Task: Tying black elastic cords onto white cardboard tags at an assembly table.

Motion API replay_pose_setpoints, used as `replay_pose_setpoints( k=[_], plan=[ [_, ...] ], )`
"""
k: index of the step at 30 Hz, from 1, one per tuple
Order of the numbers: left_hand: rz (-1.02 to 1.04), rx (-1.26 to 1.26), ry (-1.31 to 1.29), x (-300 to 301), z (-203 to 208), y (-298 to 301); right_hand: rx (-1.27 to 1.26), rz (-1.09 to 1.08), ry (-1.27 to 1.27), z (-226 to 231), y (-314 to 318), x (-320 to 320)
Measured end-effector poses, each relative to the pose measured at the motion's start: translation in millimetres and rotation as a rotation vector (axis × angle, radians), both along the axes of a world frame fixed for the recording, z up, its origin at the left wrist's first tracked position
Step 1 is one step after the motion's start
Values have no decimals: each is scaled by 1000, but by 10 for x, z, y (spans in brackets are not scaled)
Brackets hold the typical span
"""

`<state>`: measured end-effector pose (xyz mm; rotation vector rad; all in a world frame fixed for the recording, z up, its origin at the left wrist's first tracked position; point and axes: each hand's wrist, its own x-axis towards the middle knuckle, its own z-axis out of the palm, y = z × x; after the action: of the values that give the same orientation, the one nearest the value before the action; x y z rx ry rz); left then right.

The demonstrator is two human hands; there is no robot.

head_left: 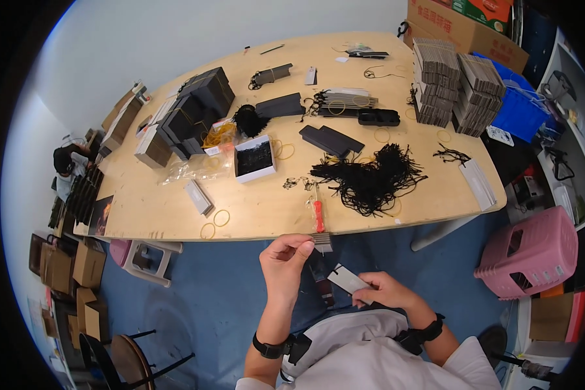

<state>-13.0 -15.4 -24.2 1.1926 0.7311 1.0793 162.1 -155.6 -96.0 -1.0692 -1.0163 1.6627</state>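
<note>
My left hand [283, 261] is raised at the table's front edge, thumb and index finger pinched together. What lies between the fingertips is too small to make out. Beside those fingertips is a small stack of grey tags [323, 244]. My right hand [387, 290] grips a pale flat hang tag [348, 281] by its lower end, over my lap. A bit of black shows at the tag's upper end. Just beyond the left hand lies a red-handled tool [318, 216]. A tangled heap of black cords [374, 179] spreads over the table behind it.
On the table [273, 211] stand a white box of small black pieces [254, 159], black card stacks [195, 107], tall tag stacks [433, 81] and loose rubber bands [221, 218]. A blue crate [517, 107] is at the right; a pink plastic bin [530, 253] stands below.
</note>
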Motion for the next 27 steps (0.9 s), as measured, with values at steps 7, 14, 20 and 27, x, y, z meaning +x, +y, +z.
replay_pose_setpoints(
  k=[7,14,20,27],
  plan=[
    [-571,106,361,44,-236,-108,49,-98,-210,173,-87,106],
    [-768,-70,310,-155,-278,-29,45,99,-306,266,-70,268],
    [-501,-113,46,-318,-271,82,62,30,-220,112,-129,320],
    [-324,-67,144,-218,-261,39,-40,-55,-158,73,-174,331]
  ],
)
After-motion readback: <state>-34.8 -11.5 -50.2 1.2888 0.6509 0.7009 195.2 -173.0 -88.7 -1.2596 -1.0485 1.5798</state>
